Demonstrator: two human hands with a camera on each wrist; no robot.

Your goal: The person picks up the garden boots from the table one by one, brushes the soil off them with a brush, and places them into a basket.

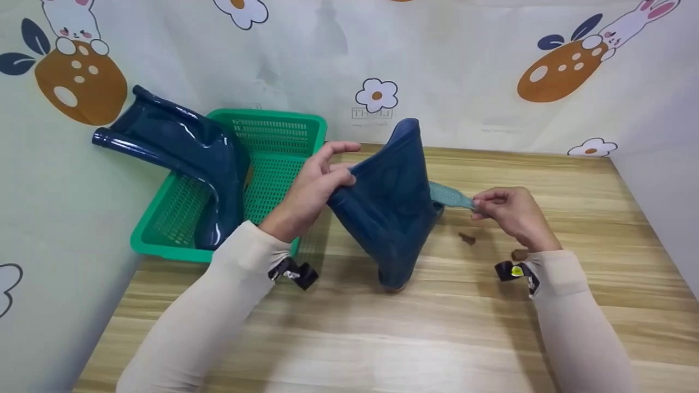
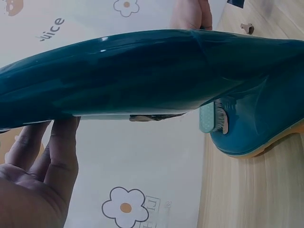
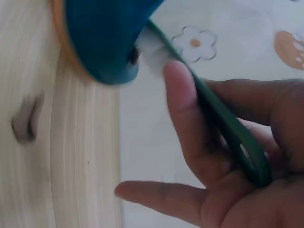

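A dark blue rubber boot (image 1: 385,202) is tilted above the wooden table, its sole yellowish in the left wrist view. My left hand (image 1: 308,188) grips the boot by the top edge of its shaft. With thumb and fingers my right hand (image 1: 516,215) pinches the handle of a green scrubbing brush (image 1: 450,195). The brush's bristles (image 2: 219,116) face the toe end of the boot, close against it; exact contact cannot be told. A brown patch (image 2: 154,117) sticks out along the shaft's side.
At left, a second blue boot (image 1: 191,144) leans in a green plastic basket (image 1: 267,113), its shaft over the rim. Small brown pieces lie on the table, one (image 1: 467,238) below the brush and another (image 1: 520,255) by my right wrist. A patterned wall covering stands behind.
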